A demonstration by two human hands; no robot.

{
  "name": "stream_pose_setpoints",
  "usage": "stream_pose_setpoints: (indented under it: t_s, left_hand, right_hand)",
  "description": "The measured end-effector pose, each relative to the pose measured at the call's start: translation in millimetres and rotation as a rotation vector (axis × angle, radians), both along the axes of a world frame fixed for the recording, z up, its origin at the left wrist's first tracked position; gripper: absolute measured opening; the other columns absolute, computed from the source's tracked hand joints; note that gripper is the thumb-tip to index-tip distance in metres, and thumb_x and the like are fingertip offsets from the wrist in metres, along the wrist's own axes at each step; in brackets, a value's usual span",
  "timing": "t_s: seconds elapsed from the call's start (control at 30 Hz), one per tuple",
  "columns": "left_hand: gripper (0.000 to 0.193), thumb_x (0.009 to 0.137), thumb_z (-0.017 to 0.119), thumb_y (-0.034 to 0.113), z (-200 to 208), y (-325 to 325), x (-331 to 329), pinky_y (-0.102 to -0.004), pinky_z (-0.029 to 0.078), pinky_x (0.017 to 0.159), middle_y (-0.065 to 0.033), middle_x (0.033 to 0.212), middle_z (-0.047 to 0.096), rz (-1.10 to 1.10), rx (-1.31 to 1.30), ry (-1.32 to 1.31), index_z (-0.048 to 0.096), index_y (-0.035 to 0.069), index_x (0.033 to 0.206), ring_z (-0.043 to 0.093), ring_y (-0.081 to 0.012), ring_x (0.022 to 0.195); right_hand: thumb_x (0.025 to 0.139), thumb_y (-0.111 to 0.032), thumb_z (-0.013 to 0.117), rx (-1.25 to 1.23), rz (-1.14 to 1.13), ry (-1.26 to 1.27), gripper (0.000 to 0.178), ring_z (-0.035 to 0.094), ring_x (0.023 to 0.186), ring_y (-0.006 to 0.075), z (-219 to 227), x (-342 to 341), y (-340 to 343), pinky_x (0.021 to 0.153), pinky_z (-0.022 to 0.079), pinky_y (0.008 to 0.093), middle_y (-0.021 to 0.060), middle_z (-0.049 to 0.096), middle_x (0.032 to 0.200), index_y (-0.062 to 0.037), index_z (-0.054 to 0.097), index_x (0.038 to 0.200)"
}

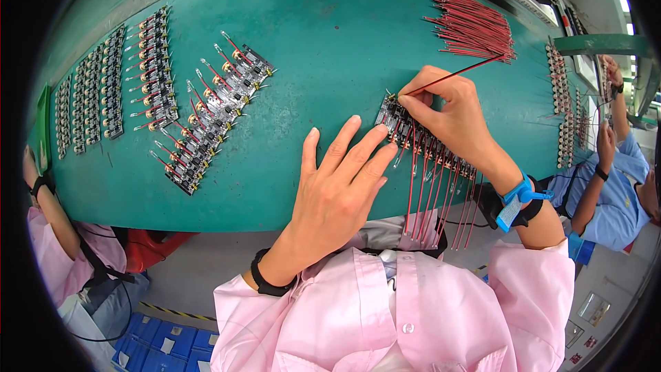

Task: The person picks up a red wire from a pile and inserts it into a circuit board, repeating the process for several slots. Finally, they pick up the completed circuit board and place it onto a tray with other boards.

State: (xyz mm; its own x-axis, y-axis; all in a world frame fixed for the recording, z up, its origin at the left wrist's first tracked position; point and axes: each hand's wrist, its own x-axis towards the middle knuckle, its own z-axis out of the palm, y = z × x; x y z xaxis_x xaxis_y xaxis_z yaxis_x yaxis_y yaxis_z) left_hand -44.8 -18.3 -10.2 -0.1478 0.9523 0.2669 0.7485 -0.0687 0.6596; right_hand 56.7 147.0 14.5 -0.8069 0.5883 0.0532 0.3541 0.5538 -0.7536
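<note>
My right hand (460, 114) is closed in a pinch around a thin red wire (474, 66), whose free length points up and to the right. The pinching fingertips are at the upper left end of a strip of small circuit boards (394, 118). Several red wires (421, 189) trail from that strip past the table's near edge. Part of the strip is hidden under my right hand. My left hand (337, 182) lies with its fingers spread beside the strip's left end, holding nothing.
A bundle of red wires (475, 22) lies at the far right of the green table (323, 62). Board strips with red wires (224, 100) lie to the left, with more strips (113, 83) beyond. Co-workers sit at both sides; one wears a blue shirt (616, 189).
</note>
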Motion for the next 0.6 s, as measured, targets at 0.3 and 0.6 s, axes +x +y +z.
stream_pose_setpoints:
  t_s: [0.3,0.6]
  left_hand:
    - [0.035,0.073,0.058,0.009,1.0,0.7,0.4,-0.0524,0.023,0.092,-0.0064,0.119,0.049,0.000,0.002,0.024,0.055,0.009,0.108,0.040,-0.0277,0.115]
    - [0.034,0.074,0.057,0.009,0.3,0.7,2.0,-0.0511,0.023,0.093,-0.0064,0.119,0.049,0.013,0.017,0.060,0.055,0.008,0.108,0.040,-0.0277,0.115]
  right_hand:
    - [0.067,0.001,0.062,0.368,0.163,0.035,0.007,0.050,0.061,0.0216,0.8,0.0,-3.9,0.057,0.041,0.0297,0.0084,0.053,0.067,0.0003,0.059,0.074]
    - [0.066,0.002,0.056,0.560,0.288,-0.046,0.012,0.049,0.070,0.0245,8.6,4.8,-6.4,0.071,0.038,0.0343,0.0089,0.051,0.072,-0.0007,0.058,0.078]
